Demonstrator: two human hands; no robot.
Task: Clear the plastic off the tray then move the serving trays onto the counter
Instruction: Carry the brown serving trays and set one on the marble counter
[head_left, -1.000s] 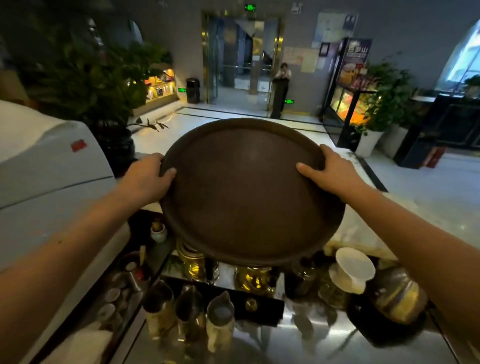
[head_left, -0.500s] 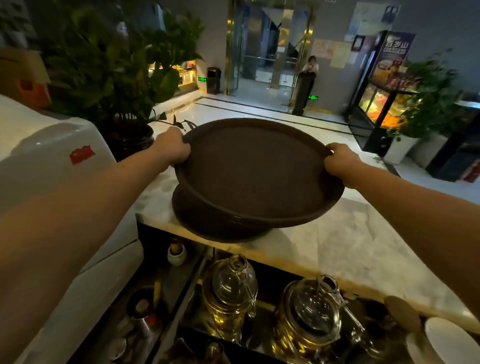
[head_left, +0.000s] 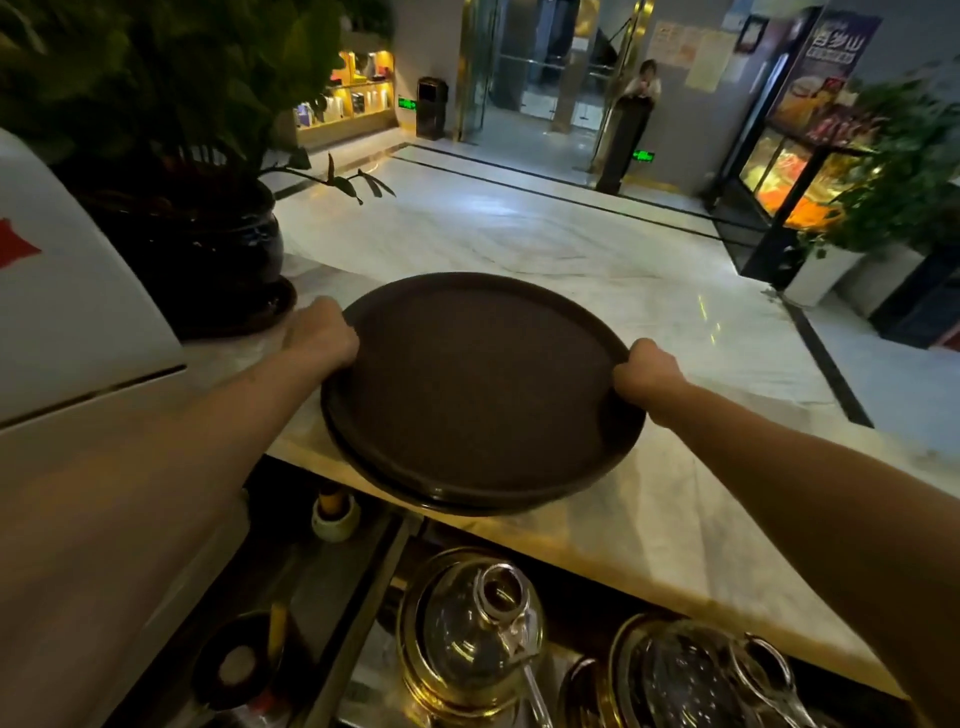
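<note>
Marble, pale and veined, forms the desk (head_left: 649, 525) that runs across the middle of the view, its near edge overhanging a lower shelf. On it, close to that near edge, lies a stack of round brown serving trays (head_left: 478, 384), the top one sitting flat on another whose rim shows just beneath at the front. To the left of the stack stands a dark potted plant (head_left: 208, 244) on the same desk, beside a white appliance (head_left: 67, 291). The left hand (head_left: 323, 332) has its grip closed over the left rim of the top tray, and the right hand (head_left: 647, 370) has its grip closed over the right rim. Below the desk sit glass teapots (head_left: 478, 634) with gold trim.
</note>
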